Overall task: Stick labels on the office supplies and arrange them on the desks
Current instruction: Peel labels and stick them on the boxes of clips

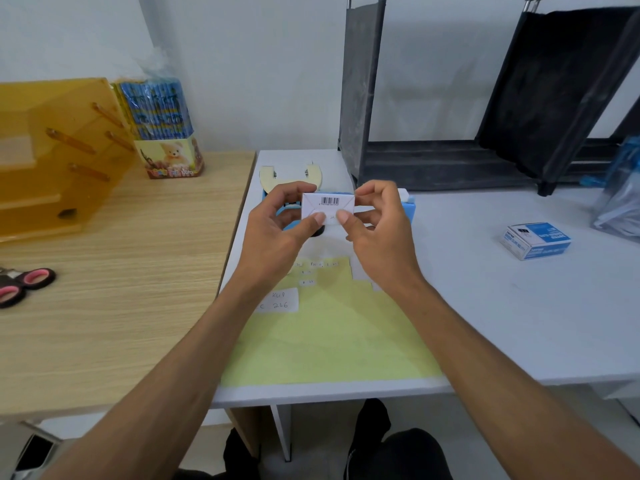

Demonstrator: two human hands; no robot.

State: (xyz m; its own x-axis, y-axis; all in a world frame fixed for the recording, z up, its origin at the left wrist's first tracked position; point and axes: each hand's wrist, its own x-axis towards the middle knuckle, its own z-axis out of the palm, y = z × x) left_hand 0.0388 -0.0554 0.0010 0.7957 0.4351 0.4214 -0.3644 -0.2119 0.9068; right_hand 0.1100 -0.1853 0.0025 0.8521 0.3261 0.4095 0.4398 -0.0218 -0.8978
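Above the white desk (485, 323), both hands hold a small white box (327, 206) with a barcode on its upper face. My left hand (277, 226) grips its left side and my right hand (377, 220) grips its right side. Both thumbs press on a small white label (330, 218) on the box's near face. Under my hands lies a yellow-green label sheet (329, 334) with several handwritten white labels (278, 301) on it. A blue and white box (535, 240) lies on the desk to the right.
A wooden desk (121, 289) adjoins on the left, bearing an amber acrylic stand (52, 150), a pencil pack with a teddy bear picture (162, 133) and pink-handled scissors (24, 282). A grey fabric rack (467, 116) stands behind. A blue object (408, 211) sits behind my hands.
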